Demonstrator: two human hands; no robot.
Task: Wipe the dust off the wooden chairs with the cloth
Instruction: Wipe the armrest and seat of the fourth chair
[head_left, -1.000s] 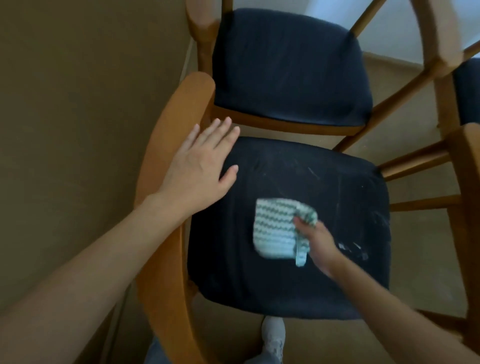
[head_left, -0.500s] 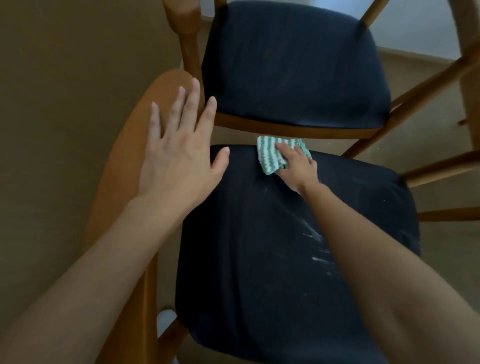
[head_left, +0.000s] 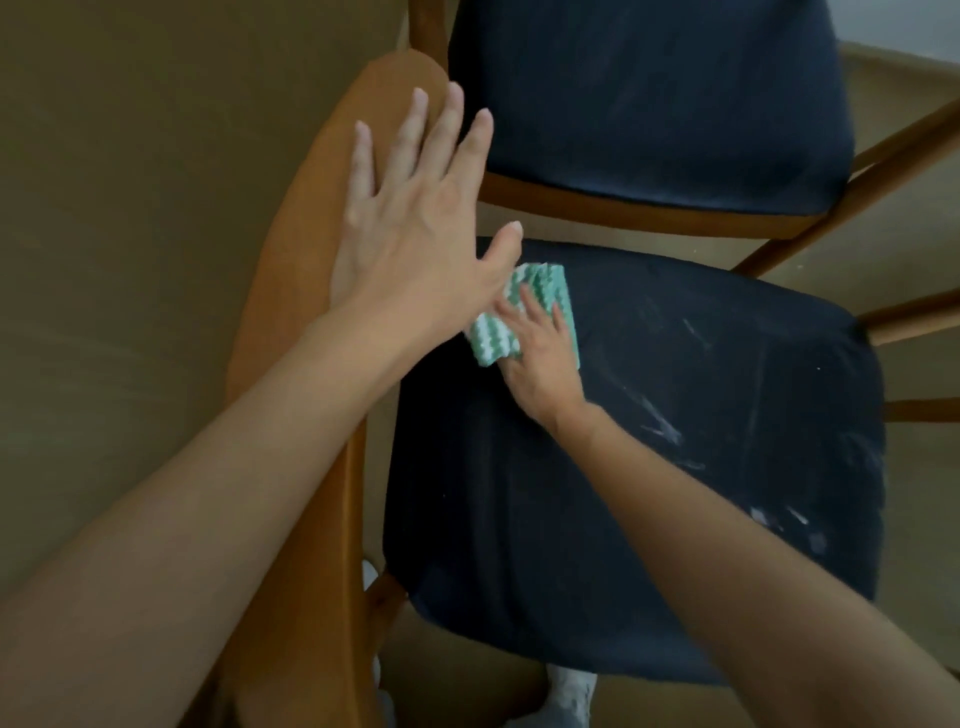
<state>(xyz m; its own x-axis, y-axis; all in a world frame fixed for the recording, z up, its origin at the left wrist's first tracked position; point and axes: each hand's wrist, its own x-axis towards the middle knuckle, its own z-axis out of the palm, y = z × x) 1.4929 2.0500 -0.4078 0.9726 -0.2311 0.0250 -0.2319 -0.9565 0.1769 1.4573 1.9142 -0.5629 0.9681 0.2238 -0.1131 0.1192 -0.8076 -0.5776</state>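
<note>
**Cloth pressed to the near chair's seat**

The left grip (head_left: 410, 223) lies flat and wide open, fingers spread, on the wooden chair back (head_left: 291, 291) left of centre, holding nothing. The right grip (head_left: 540, 353), fingers straight, presses the green-and-white cloth (head_left: 550, 286) onto the upper left corner of the dark seat (head_left: 597, 519). Pale dust streaks (head_left: 662, 423) mark the seat further right. A second chair (head_left: 649, 104) fills the top of the frame.

The backrest (head_left: 296, 291) blocks leftward; seat (head_left: 675, 467) open rightward.
</note>
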